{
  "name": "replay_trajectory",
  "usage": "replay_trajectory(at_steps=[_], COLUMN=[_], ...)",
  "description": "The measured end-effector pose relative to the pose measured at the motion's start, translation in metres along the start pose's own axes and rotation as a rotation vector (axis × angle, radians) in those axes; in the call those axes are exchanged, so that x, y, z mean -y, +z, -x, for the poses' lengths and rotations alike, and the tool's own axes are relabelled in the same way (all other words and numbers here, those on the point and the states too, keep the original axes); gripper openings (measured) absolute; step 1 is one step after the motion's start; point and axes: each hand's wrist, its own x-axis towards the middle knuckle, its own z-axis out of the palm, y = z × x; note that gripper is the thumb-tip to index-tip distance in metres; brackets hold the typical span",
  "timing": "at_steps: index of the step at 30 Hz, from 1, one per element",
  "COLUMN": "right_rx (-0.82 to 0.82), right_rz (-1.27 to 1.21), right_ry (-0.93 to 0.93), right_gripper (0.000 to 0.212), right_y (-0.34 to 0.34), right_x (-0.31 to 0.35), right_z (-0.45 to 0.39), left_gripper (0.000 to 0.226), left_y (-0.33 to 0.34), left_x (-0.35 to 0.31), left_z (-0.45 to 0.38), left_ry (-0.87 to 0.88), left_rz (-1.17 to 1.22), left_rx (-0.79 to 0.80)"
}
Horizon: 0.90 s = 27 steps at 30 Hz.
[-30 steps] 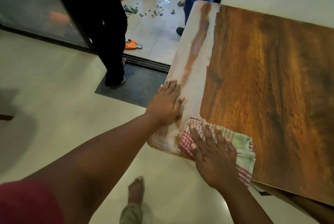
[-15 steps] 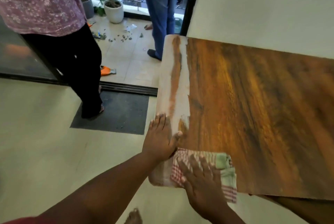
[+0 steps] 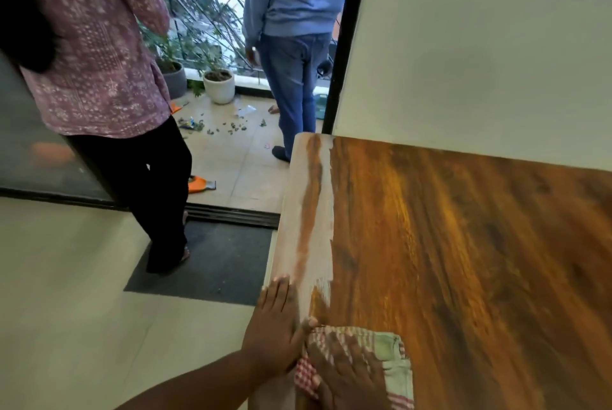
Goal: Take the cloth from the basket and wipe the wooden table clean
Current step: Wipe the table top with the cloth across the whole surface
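Observation:
The wooden table fills the right half of the head view, dark brown with a pale dusty strip along its left edge. A folded red-checked and green cloth lies at the table's near left corner. My right hand presses flat on the cloth, fingers spread and blurred by motion. My left hand rests flat on the pale strip, just left of the cloth, thumb touching its edge. No basket is in view.
A person in a pink patterned top stands at the left on a dark mat. Another person in blue jeans stands in the balcony doorway by the table's far corner. A white wall runs behind the table. Plant pots sit outside.
The camera has tilted up, so hands and cloth sit lower in view. My right hand has slid the cloth a little along the near edge; my left hand stays on the pale strip.

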Motion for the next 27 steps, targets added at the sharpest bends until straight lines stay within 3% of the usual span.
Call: replay_trajectory(at_steps=[6, 9, 14, 27], right_rx=[-0.015, 0.003, 0.011, -0.057], right_rz=[-0.091, -0.152, -0.202, -0.175], right_ry=[-0.124, -0.141, -0.264, -0.229], right_gripper=[0.060, 0.055, 0.067, 0.076], right_y=[-0.026, -0.044, -0.040, -0.051], right_x=[-0.013, -0.018, -0.026, -0.027], right_z=[-0.048, -0.073, -0.119, -0.166], left_gripper=[0.079, 0.077, 0.078, 0.088], left_y=[-0.018, -0.026, -0.027, -0.035], left_x=[-0.002, -0.001, 0.008, 0.021], left_z=[-0.028, -0.055, -0.087, -0.135], left_ry=[0.036, 0.003, 0.006, -0.043], left_rz=[-0.131, -0.203, -0.170, -0.186], left_rx=[-0.023, -0.016, -0.053, -0.032])
